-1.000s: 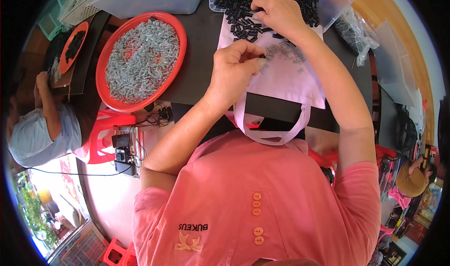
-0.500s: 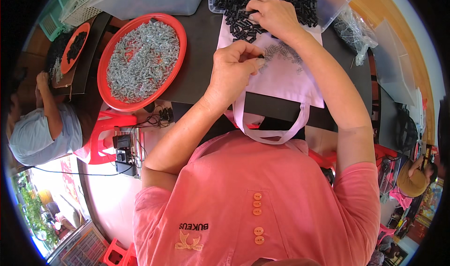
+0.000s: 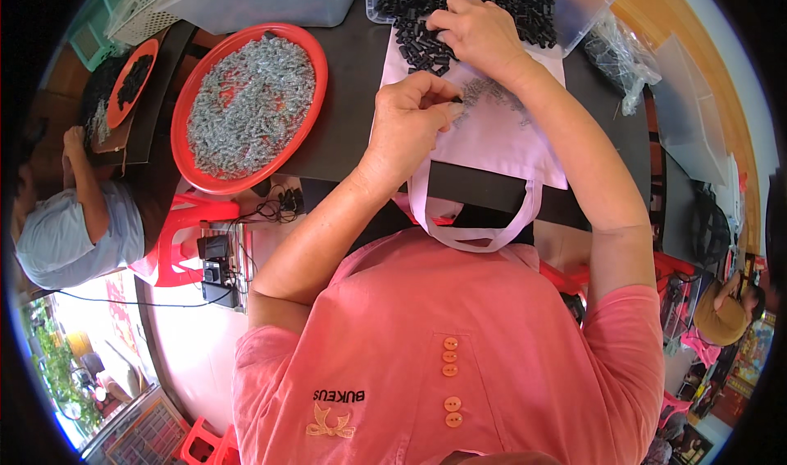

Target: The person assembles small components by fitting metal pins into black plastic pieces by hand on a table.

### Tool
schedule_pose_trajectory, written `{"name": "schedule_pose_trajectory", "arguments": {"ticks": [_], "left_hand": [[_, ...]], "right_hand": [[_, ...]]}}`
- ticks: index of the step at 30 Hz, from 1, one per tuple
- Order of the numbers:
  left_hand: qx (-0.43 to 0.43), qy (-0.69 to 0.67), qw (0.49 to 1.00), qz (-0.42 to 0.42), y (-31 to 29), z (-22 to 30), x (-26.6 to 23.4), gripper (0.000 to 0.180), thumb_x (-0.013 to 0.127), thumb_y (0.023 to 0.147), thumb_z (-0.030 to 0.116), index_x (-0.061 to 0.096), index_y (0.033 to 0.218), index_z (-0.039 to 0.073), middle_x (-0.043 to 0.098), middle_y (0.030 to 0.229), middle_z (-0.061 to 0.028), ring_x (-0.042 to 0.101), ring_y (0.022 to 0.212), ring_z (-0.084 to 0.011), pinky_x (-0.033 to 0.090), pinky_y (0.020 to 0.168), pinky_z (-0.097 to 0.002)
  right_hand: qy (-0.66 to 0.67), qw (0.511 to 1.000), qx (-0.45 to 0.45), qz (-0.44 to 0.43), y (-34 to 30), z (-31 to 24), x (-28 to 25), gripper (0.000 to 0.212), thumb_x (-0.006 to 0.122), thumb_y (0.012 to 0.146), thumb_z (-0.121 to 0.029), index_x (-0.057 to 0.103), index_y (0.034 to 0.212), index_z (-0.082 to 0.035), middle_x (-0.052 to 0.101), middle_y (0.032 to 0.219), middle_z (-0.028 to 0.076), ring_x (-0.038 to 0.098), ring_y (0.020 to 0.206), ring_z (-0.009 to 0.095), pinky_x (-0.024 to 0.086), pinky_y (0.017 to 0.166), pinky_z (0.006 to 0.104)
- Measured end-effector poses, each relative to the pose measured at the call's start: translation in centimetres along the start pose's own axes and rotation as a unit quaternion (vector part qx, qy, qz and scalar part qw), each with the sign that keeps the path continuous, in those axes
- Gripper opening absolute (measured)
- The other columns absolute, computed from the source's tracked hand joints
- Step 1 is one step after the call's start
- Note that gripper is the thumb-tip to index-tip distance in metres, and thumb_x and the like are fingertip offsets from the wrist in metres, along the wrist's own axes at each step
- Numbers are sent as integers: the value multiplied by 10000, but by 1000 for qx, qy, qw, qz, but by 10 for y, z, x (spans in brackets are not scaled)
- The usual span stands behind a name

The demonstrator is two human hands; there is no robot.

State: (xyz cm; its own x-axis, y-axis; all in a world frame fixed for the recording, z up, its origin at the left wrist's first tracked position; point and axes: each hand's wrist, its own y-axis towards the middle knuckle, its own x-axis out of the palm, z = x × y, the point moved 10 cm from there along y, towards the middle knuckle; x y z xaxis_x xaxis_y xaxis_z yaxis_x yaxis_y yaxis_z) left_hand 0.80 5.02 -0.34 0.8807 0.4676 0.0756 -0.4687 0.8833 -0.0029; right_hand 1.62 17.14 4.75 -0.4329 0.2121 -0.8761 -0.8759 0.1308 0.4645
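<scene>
My left hand [image 3: 407, 114] is closed in a pinch, with a small black plastic piece [image 3: 457, 99] showing at its fingertips. Beyond it, my right hand [image 3: 479, 32] is bent over the near edge of a pile of short black tubular pieces [image 3: 420, 51]. Its fingers are curled together, and whatever lies between their tips is hidden. Under both hands lies a pale pink cloth bag [image 3: 492, 147]. Small metal springs [image 3: 492, 96] are scattered on the cloth, between my left fingertips and my right forearm.
A red round tray [image 3: 320, 96] heaped with metal springs [image 3: 246, 108] stands at left on the dark table [image 3: 348, 63]. Behind the cloth, a clear bin [image 3: 586, 10] holds more black pieces. A plastic bag [image 3: 619, 51] lies right. Another person [image 3: 78, 219] sits far left.
My right hand has shifted slightly left and down along the edge of the black pile. The left hand keeps its pinch in almost the same place.
</scene>
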Motion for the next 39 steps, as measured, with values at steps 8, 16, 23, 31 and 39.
{"name": "schedule_pose_trajectory", "arguments": {"ticks": [8,16,23,31,39], "left_hand": [[1,-2,1000,-2,0,-1,2,117,632,821,-19,651,937,-25,619,740,-22,532,591,-45,402,458,-182],[-1,-6,1000,-3,1,-2,0,119,634,816,-19,650,934,-28,619,733,-25,535,584,-49,402,455,-185],[2,2,1000,0,1,0,1,139,633,810,-24,658,946,-33,616,726,-25,532,580,-47,399,451,-185],[19,-18,1000,2,2,-1,3,176,618,813,-32,661,983,-38,610,724,-22,507,561,-42,390,445,-182],[16,8,1000,3,3,0,1,146,630,777,-33,650,922,-33,588,688,-18,514,554,-60,403,432,-214]], "right_hand": [[21,999,23,-28,3,2,3,155,648,755,-162,686,904,-180,622,893,63,636,833,283,494,743,422],[41,994,89,-55,-1,19,7,118,613,793,-151,683,887,-153,626,859,36,630,830,260,496,686,411],[17,996,79,-31,0,16,5,126,615,783,-178,696,876,-151,629,842,31,637,811,267,502,683,413],[32,985,136,-103,0,14,4,158,602,744,-137,703,866,-138,634,860,56,634,824,283,495,709,429],[-8,992,103,-70,-5,10,5,189,583,745,-98,702,888,-130,629,895,74,622,859,290,473,720,427]]}}
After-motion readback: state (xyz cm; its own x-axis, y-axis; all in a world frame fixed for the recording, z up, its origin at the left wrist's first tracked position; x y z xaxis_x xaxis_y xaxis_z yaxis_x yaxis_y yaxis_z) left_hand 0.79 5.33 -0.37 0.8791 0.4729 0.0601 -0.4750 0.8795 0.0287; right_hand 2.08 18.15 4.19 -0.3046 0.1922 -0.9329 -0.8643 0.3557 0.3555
